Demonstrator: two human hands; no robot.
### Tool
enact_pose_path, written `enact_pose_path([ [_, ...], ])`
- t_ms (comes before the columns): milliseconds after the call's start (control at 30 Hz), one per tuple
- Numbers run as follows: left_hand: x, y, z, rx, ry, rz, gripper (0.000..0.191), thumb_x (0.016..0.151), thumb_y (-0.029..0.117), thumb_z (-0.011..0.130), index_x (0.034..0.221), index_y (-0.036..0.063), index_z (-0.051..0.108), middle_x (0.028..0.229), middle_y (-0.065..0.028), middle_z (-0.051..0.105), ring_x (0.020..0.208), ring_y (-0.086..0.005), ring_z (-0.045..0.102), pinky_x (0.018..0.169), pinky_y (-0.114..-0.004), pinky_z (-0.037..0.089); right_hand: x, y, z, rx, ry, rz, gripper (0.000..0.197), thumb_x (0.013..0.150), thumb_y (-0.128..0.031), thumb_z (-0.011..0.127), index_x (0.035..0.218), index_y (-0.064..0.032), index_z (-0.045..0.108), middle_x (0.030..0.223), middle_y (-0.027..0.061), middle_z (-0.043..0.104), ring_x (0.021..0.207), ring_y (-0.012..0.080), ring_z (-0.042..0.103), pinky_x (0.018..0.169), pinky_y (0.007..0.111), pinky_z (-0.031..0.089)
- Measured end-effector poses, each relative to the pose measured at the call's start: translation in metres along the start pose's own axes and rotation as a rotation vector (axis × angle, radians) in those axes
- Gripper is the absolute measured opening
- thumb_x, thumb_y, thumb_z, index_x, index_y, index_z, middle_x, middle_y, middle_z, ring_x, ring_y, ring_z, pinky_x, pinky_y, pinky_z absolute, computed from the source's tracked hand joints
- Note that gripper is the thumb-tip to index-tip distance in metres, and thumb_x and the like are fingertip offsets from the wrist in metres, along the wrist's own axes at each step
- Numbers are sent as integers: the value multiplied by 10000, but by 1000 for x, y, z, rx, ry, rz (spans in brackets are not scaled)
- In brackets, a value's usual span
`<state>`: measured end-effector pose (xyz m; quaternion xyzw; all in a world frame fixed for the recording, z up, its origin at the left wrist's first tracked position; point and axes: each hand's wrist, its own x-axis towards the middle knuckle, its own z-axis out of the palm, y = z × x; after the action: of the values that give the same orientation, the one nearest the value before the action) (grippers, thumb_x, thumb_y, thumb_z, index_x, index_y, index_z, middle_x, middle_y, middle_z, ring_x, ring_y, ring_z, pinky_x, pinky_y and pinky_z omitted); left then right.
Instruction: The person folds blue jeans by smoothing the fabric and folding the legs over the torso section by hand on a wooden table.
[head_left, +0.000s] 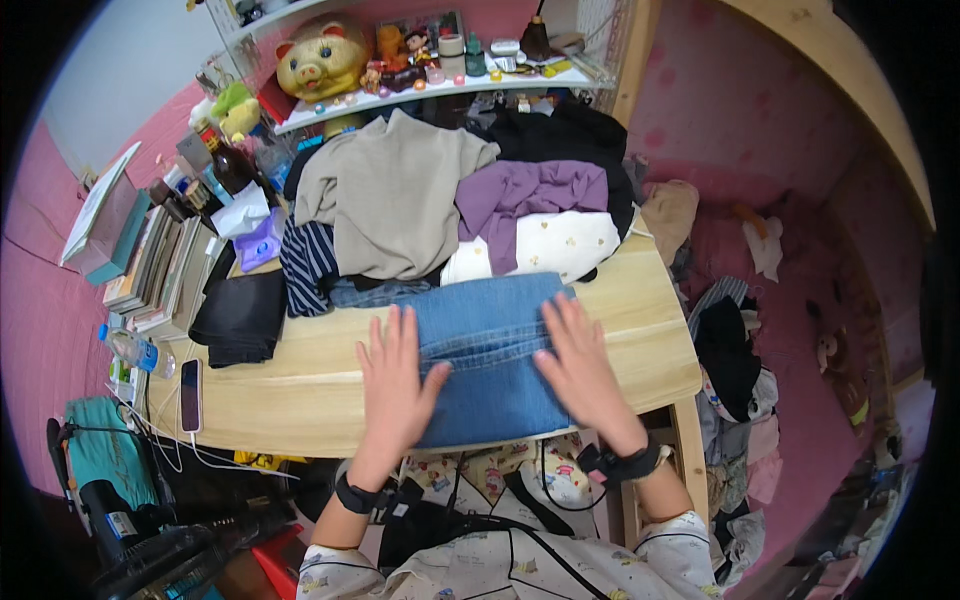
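A folded piece of blue denim (491, 401), with a stitched seam across its middle, lies flat at the front of the wooden table. My left hand (395, 379) rests along its left edge, fingers spread, the thumb on the cloth. On the right edge lies my right hand (581, 356), palm down with fingers apart. Neither hand grips the denim. Just beyond it is a heap of clothes: a beige-grey top (394, 195), a purple garment (532, 191), a white printed garment (570, 240), a striped navy garment (306, 259) and black cloth (570, 135).
A folded black garment (244, 315) lies left, near a phone (192, 397) on a cable, a plastic bottle (139, 351) and stacked books (169, 270). A shelf (442, 91) with a golden piggy bank (324, 60) overhangs the back. More clothes (731, 360) lie right of the wooden table (637, 315).
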<state>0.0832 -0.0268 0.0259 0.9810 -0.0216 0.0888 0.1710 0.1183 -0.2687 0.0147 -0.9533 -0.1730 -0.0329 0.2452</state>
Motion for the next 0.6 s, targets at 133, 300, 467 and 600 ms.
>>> enact_pose_path([
  [133,-26,25,31,52,13,201,674,890,408,544,1422,33,373,1490,-166,323,1375,-381,277,1102,-604,151,-20,-40,18,-115,-29,-284,602,906,-363,558,1412,-78,399,1484,127,346,1378,308,307,1104,530,220],
  [300,-25,32,32,77,26,226,638,869,375,570,1409,72,413,1458,-126,390,1347,-335,336,1104,-571,185,-18,-37,31,-160,26,-271,575,889,-351,581,1385,-92,448,1455,82,404,1359,249,349,1108,502,226],
  [467,-22,10,23,-40,-34,135,631,876,352,587,1423,100,399,1475,-134,366,1349,-389,313,1112,-552,182,-20,-11,24,-160,33,-191,581,892,-356,574,1404,-123,430,1474,48,389,1360,236,350,1113,493,223],
  [600,-27,-23,28,-221,-52,-70,680,899,358,566,1467,90,307,1490,-183,324,1374,-443,242,1130,-547,134,-27,12,13,-83,-10,-3,588,934,-366,508,1459,-157,344,1501,46,350,1394,270,290,1124,543,168],
])
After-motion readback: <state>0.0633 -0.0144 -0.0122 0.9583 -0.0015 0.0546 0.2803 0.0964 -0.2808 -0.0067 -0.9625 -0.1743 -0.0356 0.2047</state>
